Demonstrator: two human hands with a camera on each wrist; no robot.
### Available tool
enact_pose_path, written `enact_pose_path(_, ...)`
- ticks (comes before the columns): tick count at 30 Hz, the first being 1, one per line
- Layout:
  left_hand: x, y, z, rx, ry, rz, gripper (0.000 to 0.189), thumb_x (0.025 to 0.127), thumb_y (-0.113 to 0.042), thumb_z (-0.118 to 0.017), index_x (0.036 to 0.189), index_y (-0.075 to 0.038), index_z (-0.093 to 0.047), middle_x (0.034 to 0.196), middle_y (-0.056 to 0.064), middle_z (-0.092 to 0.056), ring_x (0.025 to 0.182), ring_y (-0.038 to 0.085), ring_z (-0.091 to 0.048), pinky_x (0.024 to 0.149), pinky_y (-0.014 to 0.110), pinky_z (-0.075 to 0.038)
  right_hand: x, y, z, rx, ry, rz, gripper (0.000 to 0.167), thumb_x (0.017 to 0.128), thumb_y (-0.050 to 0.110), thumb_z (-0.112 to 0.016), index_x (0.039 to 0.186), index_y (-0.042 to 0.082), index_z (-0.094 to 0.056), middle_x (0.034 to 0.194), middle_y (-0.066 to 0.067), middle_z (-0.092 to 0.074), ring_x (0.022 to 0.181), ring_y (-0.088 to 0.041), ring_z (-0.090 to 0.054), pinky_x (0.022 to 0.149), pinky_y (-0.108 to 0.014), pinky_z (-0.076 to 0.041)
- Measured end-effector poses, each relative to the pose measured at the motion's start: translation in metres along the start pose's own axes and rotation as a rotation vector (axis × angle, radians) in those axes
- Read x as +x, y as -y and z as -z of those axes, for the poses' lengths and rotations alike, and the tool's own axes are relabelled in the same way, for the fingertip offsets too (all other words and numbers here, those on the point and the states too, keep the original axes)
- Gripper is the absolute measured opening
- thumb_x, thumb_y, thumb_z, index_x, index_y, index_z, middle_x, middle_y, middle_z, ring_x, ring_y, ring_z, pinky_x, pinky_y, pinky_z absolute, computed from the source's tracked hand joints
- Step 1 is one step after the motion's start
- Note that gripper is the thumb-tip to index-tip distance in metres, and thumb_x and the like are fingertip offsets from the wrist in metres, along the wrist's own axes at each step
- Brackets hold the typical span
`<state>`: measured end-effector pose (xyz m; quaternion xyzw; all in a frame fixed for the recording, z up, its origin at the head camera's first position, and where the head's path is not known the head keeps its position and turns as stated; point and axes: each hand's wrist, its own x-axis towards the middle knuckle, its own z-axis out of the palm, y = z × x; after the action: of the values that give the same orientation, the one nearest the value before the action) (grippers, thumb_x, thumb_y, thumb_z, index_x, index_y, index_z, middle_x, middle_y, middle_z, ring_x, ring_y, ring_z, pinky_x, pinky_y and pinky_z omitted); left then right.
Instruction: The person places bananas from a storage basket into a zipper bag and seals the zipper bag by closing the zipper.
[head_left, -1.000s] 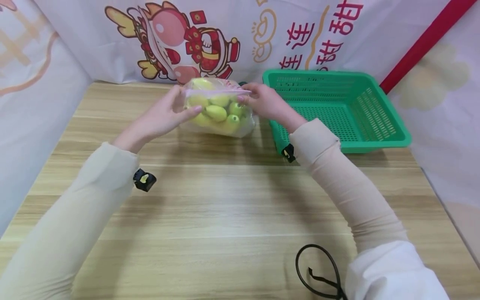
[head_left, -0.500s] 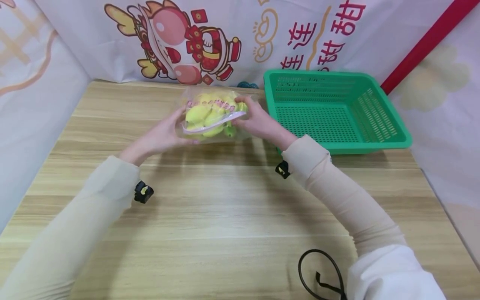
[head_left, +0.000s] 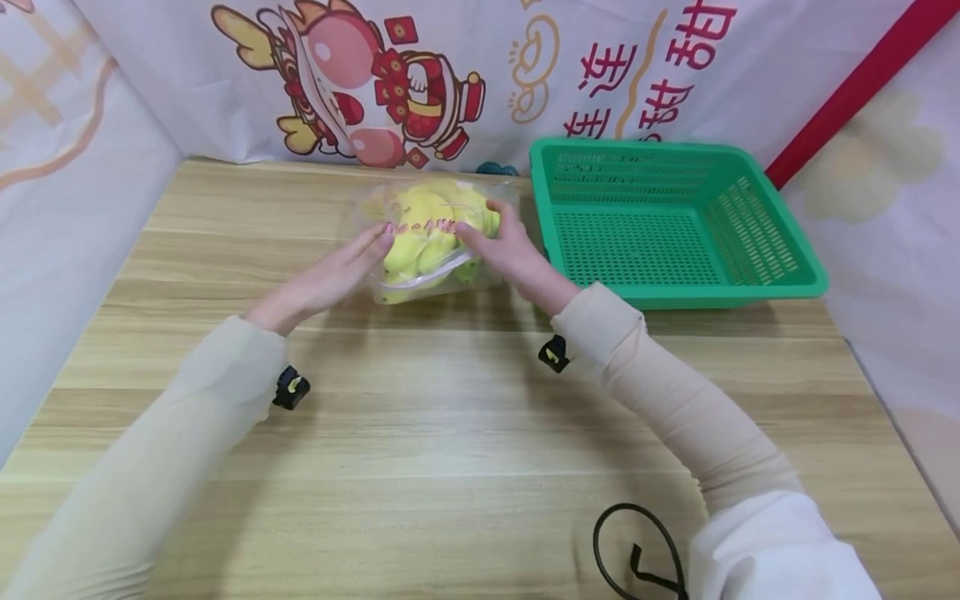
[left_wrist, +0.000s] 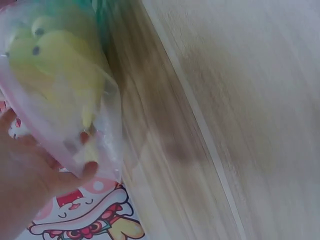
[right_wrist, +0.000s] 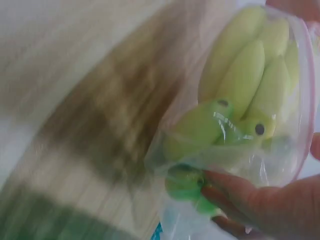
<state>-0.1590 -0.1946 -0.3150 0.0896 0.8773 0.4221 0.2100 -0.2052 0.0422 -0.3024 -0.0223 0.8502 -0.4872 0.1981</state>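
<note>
A clear zip bag [head_left: 435,237] with pink lettering holds several yellow-green, banana-like fruits [right_wrist: 240,75] with dark tips. It lies at the back middle of the table, its pale zip strip towards the near side. My left hand [head_left: 330,279] holds the bag's left end; in the left wrist view, its thumb [left_wrist: 90,171] is at the corner, with a fingertip seen through the plastic. At the other end, my right hand [head_left: 517,254] grips the bag, thumb on top and fingers around the far right side. The plastic partly hides those fingers in the right wrist view.
A green slotted basket [head_left: 750,292] stands just right of the bag. The wooden table [head_left: 420,433] ends at a printed cloth wall [head_left: 495,50] behind. A black looped cable [head_left: 637,510] lies near the front right.
The bag has tipped over, its lettered face turning upward, and come nearer to me. Both hands have followed it; the right thumb has shifted onto its top. The basket has stayed put.
</note>
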Motion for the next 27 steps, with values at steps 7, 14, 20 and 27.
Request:
enact_pose_path(7,0.004,0.003,-0.005,0.017,-0.047,0.009,0.078,0.095,-0.059,-0.038,0.154,-0.017,-0.010,0.161,0.018,-0.005,0.147,0.044,-0.007,0.112,0.069,-0.011,0.000,-0.008,-0.012,-0.104,-0.053,-0.071,0.091,0.089,0.050,-0.060,0.154,0.014,-0.008,0.156,-0.017,-0.012,0.140,-0.027,-0.024,0.117,-0.045,-0.028)
enact_pose_path(14,0.005,0.009,-0.008,0.025,-0.004,0.047,0.080,0.095,-0.052,-0.046,0.155,-0.020,-0.003,0.157,0.028,-0.014,0.138,0.052,-0.028,0.108,0.070,-0.023,0.001,-0.018,-0.014,-0.128,-0.039,-0.070,0.095,0.085,0.053,-0.063,0.155,0.018,-0.009,0.159,-0.017,-0.001,0.144,-0.031,-0.020,0.117,-0.049,-0.026)
enact_pose_path(20,0.005,0.007,-0.010,-0.005,0.001,0.055,0.084,0.095,-0.047,-0.051,0.154,-0.017,0.000,0.155,0.031,-0.018,0.136,0.050,-0.032,0.110,0.067,-0.024,0.002,-0.025,-0.015,-0.119,-0.036,-0.058,0.095,0.084,0.052,-0.065,0.155,0.021,-0.009,0.159,-0.018,0.001,0.145,-0.034,-0.017,0.117,-0.051,-0.025)
enact_pose_path(27,0.014,0.006,-0.013,-0.079,-0.037,0.086,0.104,0.088,-0.042,-0.065,0.152,-0.019,0.014,0.159,0.026,0.004,0.145,0.047,-0.007,0.115,0.064,-0.015,0.006,-0.035,-0.014,0.024,0.011,0.015,0.105,0.084,0.036,-0.071,0.155,0.021,0.006,0.163,-0.009,-0.002,0.150,-0.026,-0.004,0.122,-0.044,-0.011)
